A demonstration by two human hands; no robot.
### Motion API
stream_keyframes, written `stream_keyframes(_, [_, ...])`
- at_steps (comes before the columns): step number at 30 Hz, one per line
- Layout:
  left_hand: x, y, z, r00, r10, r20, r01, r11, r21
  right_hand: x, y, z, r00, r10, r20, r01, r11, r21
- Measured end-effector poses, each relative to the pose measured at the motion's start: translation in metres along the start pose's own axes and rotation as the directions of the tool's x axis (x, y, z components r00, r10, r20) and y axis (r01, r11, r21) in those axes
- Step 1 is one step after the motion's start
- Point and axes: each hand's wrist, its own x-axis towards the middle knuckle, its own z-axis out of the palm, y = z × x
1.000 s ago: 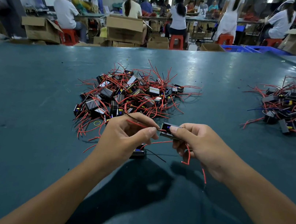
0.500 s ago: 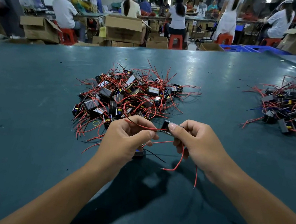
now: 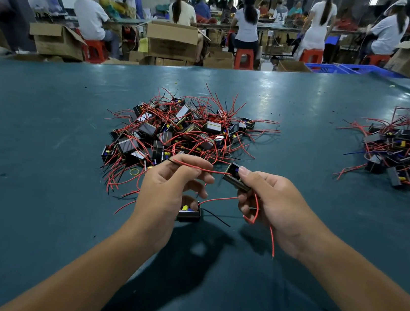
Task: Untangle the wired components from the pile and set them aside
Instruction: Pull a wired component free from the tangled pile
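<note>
A tangled pile (image 3: 183, 131) of small black wired components with red leads sits mid-table on the teal table (image 3: 34, 183), directly beyond both hands, its loose wire ends fanning out toward the left hand's knuckles. A second heap (image 3: 406, 156) of the same parts lies well apart at the far right, partly cut off by the frame edge. A small yellow ring (image 3: 134, 171) lies on the table at the pile's near edge.

The right hand (image 3: 273, 205) pinches one black component (image 3: 235, 178) between thumb and fingers, with a red lead (image 3: 272, 241) trailing below the palm. The left hand (image 3: 167, 189) pinches a red wire (image 3: 196, 167) that runs across to that component — the line looks taut between the two hands. Another black component (image 3: 189, 213), showing yellow and blue parts, rests on the table just under the left hand's fingers; whether they touch it cannot be told.

Two hands, two heaps, two separated components; the count inside each heap cannot be made out.

The near table surface on both sides of the forearms lies open, as does the band between the two heaps. Beyond the far edge stand cardboard boxes (image 3: 173, 40), red stools (image 3: 243, 57) and seated workers (image 3: 91, 18).
</note>
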Motion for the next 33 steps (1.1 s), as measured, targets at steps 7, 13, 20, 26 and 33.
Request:
stream_keyframes(7, [0.009, 0.003, -0.012, 0.997, 0.034, -0.072, -0.033, 0.999, 0.014, -0.004, -0.011, -0.01, 0.988, -0.106, 0.112, 0.128, 0.97, -0.209])
stream_keyframes(13, [0.012, 0.003, -0.017, 0.991, 0.125, -0.05, -0.121, 0.989, 0.088, -0.007, -0.017, -0.014, 0.975, -0.133, 0.177, 0.179, 0.943, -0.279])
stream_keyframes(20, [0.015, 0.001, -0.022, 0.991, 0.096, -0.092, -0.089, 0.993, 0.074, -0.006, -0.017, -0.015, 0.973, -0.138, 0.182, 0.187, 0.939, -0.288])
stream_keyframes(26, [0.017, 0.001, -0.023, 0.984, 0.133, -0.12, -0.121, 0.987, 0.106, -0.007, -0.017, -0.014, 0.97, -0.141, 0.198, 0.195, 0.936, -0.292])
stream_keyframes(33, [0.02, 0.002, -0.024, 0.99, 0.104, -0.095, -0.102, 0.994, 0.025, -0.004, -0.017, -0.017, 0.976, -0.124, 0.18, 0.171, 0.946, -0.274])
